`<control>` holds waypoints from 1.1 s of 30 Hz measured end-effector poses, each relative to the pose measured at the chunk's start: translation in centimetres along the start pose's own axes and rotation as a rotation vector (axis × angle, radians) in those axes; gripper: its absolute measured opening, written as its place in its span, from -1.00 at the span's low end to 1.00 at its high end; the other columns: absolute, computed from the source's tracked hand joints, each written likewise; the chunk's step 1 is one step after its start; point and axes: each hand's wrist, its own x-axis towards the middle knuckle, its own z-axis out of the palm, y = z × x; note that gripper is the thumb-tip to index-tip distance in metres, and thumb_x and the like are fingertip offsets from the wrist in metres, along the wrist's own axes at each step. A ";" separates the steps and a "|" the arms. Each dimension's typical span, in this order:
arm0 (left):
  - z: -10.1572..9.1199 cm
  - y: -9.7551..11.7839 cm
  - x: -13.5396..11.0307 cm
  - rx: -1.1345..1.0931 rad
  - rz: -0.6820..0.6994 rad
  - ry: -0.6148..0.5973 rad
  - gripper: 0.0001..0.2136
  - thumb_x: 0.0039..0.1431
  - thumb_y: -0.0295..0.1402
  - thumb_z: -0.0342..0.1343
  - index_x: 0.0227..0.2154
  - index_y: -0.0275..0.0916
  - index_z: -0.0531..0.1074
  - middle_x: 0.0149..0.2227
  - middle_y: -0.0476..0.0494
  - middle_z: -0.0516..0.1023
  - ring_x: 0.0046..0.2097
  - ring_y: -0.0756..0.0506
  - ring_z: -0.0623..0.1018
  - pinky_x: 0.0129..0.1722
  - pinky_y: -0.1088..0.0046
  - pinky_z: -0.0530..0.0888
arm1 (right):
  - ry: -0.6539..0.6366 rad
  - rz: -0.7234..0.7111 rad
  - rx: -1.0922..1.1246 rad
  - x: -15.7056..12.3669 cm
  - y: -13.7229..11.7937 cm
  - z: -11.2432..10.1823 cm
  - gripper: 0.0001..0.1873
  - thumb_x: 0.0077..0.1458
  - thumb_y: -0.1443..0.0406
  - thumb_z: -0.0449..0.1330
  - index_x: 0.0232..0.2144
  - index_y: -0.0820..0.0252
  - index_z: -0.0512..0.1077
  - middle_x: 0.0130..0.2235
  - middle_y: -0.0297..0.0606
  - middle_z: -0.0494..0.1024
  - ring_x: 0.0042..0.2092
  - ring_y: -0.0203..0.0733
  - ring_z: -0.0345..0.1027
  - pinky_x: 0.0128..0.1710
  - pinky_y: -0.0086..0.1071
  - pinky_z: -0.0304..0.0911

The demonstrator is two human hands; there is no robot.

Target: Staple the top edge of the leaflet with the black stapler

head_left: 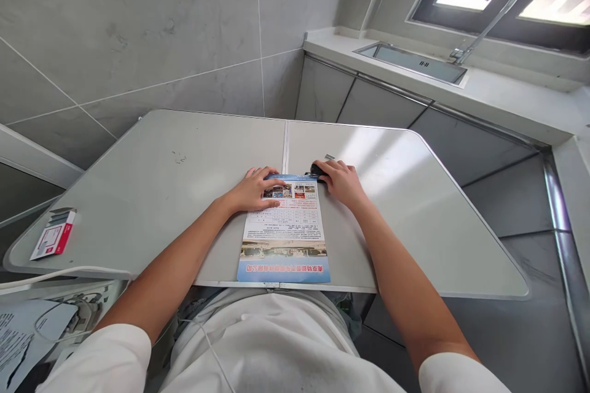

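Observation:
A printed flyer (286, 230) with blue ends and small photos lies on the table, its text upside down to me. My left hand (253, 190) rests flat on the flyer's upper left part, fingers spread over its edge and the photos. At the far right corner, my right hand (340, 181) is closed around a small black stapler (316, 170). The stapler's front end meets the flyer's corner; most of its body is hidden under my fingers. Just beyond it lies a short strip of staples (329, 157).
The pale folding table (212, 141) has a seam down its middle. A red and white box (54, 233) with grey strips showing sits at the far left. A white cable (69, 270) runs along the left front edge. Behind right are a counter with a sink (410, 64) and faucet (495, 18).

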 end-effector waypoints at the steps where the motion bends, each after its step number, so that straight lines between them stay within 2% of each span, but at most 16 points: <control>1: 0.0 0.0 0.0 0.002 0.000 -0.001 -0.50 0.26 0.02 0.26 0.22 0.04 0.51 0.33 -0.26 0.32 0.31 -0.38 0.37 0.41 -0.18 0.11 | 0.009 0.033 0.015 -0.1 0.5 -0.2 -0.49 0.38 0.34 0.00 0.29 -0.12 0.36 0.08 -0.09 0.55 0.05 0.13 0.36 0.00 -0.02 0.22; 6: 0.0 -0.1 0.0 0.006 -0.012 -0.015 -0.49 0.28 0.04 0.24 0.24 0.06 0.49 0.36 -0.25 0.31 0.33 -0.38 0.35 0.41 -0.18 0.11 | 0.018 0.187 0.044 -0.5 2.2 -0.5 -0.32 0.24 0.41 0.12 0.37 -0.06 0.26 0.08 -0.06 0.54 0.08 0.19 0.37 -0.04 -0.07 0.29; 8: 0.0 -0.1 0.0 0.009 -0.015 -0.024 -0.50 0.28 0.04 0.23 0.24 0.06 0.49 0.37 -0.24 0.30 0.33 -0.37 0.35 0.41 -0.17 0.12 | 0.011 0.248 0.067 -0.4 2.5 -0.4 -0.31 0.17 0.43 0.18 0.32 -0.03 0.30 0.07 -0.08 0.54 0.06 0.17 0.39 -0.05 -0.11 0.30; 11: -0.1 -0.1 0.0 0.015 -0.017 -0.031 -0.50 0.29 0.04 0.22 0.24 0.06 0.48 0.38 -0.24 0.30 0.33 -0.37 0.35 0.41 -0.17 0.12 | 0.037 0.373 0.070 -0.3 2.4 -0.2 -0.56 0.14 0.43 0.22 0.07 0.05 0.45 -0.02 -0.12 0.58 -0.01 0.13 0.42 -0.13 -0.17 0.28; 13: -0.2 0.0 0.0 0.020 -0.019 -0.033 -0.49 0.29 0.04 0.22 0.24 0.04 0.49 0.39 -0.26 0.30 0.34 -0.37 0.35 0.41 -0.17 0.12 | 0.084 0.431 0.058 -0.3 2.2 -0.2 -0.71 0.13 0.42 0.21 -0.09 0.09 0.46 -0.08 -0.11 0.58 -0.05 0.11 0.41 -0.17 -0.18 0.25; 15: -0.2 0.0 0.0 0.020 -0.019 -0.035 -0.49 0.29 0.04 0.23 0.24 0.03 0.49 0.38 -0.26 0.30 0.33 -0.37 0.36 0.41 -0.17 0.11 | 0.172 0.438 0.060 -0.3 1.7 -0.3 -0.77 0.13 0.41 0.20 -0.14 0.10 0.44 -0.11 -0.10 0.57 -0.05 0.12 0.40 -0.17 -0.18 0.23; 17: -0.2 0.0 0.0 0.010 -0.021 -0.032 -0.46 0.27 0.03 0.25 0.25 0.02 0.47 0.38 -0.26 0.32 0.33 -0.38 0.36 0.41 -0.17 0.11 | 0.261 0.372 0.110 -0.3 0.8 -0.6 -0.77 0.13 0.39 0.19 -0.14 0.10 0.41 -0.11 -0.09 0.56 -0.05 0.12 0.39 -0.15 -0.18 0.24; 19: -0.2 0.1 0.1 0.000 -0.029 -0.024 -0.43 0.24 0.03 0.28 0.27 0.00 0.46 0.38 -0.27 0.34 0.33 -0.39 0.37 0.40 -0.17 0.13 | 0.268 0.215 0.221 -0.4 -0.6 -0.8 -0.77 0.13 0.35 0.21 -0.13 0.10 0.40 -0.11 -0.11 0.55 -0.08 0.07 0.40 -0.14 -0.19 0.25; 23: -0.1 -0.3 0.1 -0.025 -0.041 0.000 -0.41 0.24 -0.03 0.28 0.29 -0.06 0.41 0.35 -0.28 0.38 0.33 -0.39 0.38 0.40 -0.16 0.16 | 0.044 -0.111 0.415 -1.1 -4.7 -0.1 -0.75 0.09 0.32 0.27 -0.14 0.09 0.39 -0.13 -0.18 0.53 -0.13 -0.01 0.40 -0.15 -0.24 0.26; 27: -0.3 -1.3 0.1 -0.166 -0.117 0.116 -0.52 0.40 -0.32 -0.01 0.35 -0.11 0.30 0.27 -0.23 0.49 0.30 -0.24 0.45 0.36 -0.01 0.31 | -0.136 -0.304 0.477 -2.0 -8.0 1.1 -0.70 0.06 0.35 0.31 -0.13 0.11 0.41 -0.09 -0.18 0.54 -0.05 0.01 0.40 -0.10 -0.24 0.27; 31: -0.6 -1.3 1.6 -0.212 -0.177 0.292 -0.64 0.40 -0.40 -0.09 0.12 -0.17 0.52 0.15 -0.22 0.57 0.22 -0.19 0.51 0.30 0.10 0.42 | -0.218 -0.401 0.482 -2.3 -8.9 1.7 -0.70 0.10 0.34 0.31 -0.09 0.13 0.40 -0.09 -0.16 0.53 -0.06 0.01 0.40 -0.09 -0.22 0.29; 33: -0.5 -0.4 3.2 -0.187 -0.103 0.238 -0.66 0.40 -0.38 -0.06 0.06 -0.14 0.58 0.13 -0.21 0.57 0.19 -0.20 0.51 0.29 0.09 0.42 | -0.234 -0.453 0.486 -2.4 -8.9 1.8 -0.70 0.14 0.33 0.28 -0.06 0.14 0.40 -0.07 -0.14 0.52 -0.06 0.01 0.40 -0.09 -0.21 0.30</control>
